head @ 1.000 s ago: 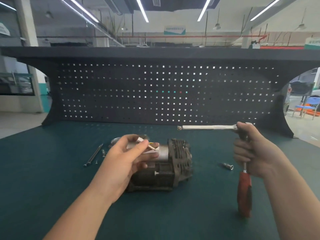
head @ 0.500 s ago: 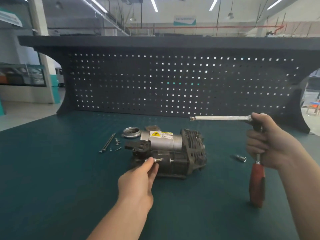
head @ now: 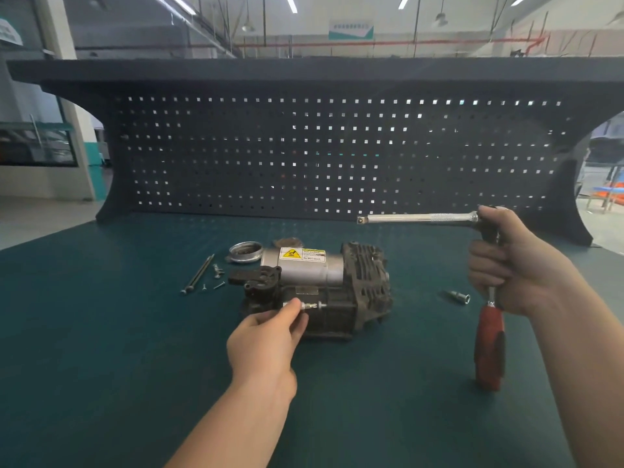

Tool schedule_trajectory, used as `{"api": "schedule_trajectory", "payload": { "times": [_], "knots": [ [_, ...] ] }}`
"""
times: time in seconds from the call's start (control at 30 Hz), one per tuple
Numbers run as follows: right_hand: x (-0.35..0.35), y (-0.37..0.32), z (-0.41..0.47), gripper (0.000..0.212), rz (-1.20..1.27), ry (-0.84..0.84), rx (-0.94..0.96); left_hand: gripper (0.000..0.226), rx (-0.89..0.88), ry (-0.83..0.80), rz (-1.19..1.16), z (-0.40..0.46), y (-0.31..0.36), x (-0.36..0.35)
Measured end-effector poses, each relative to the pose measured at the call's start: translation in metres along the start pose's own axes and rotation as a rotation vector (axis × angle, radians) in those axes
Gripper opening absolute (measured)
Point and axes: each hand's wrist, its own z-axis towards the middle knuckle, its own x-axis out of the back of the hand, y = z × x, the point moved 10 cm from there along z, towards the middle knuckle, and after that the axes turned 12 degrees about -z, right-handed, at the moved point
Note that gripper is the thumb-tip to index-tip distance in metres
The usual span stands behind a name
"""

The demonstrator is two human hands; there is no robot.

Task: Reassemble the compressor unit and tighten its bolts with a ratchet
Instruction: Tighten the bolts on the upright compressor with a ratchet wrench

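The compressor unit [head: 324, 282] lies on its side in the middle of the green bench: a silver cylinder with a yellow warning label, a dark finned housing on its right. My left hand [head: 270, 339] pinches a small silver bolt [head: 312, 306] at the unit's near side, fingertips touching the housing. My right hand [head: 516, 265] grips the ratchet [head: 488, 349] by its neck, red handle pointing down, a long chrome extension bar [head: 418, 218] sticking out to the left above the bench.
Two long bolts [head: 197, 274] and a few small screws [head: 216, 276] lie left of the unit. A round metal cap [head: 245, 252] sits behind them. A loose socket [head: 459, 296] rests on the mat right of the unit. A black pegboard [head: 337, 153] walls the back.
My left hand came off the top of the cylinder and dropped to the unit's near side, where it now pinches the bolt. The right hand keeps the ratchet raised.
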Motion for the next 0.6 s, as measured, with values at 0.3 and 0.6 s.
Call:
{"api": "schedule_trajectory", "payload": {
  "times": [0.3,0.6],
  "knots": [
    [-0.003,0.001,0.001,0.036,-0.029,0.012,0.002,0.022,-0.128,-0.087,0.288,0.007,0.016,-0.007],
    [-0.001,0.003,0.000,0.028,-0.015,0.026,-0.013,0.017,-0.235,-0.123,0.380,0.009,0.017,-0.011]
  ]
}}
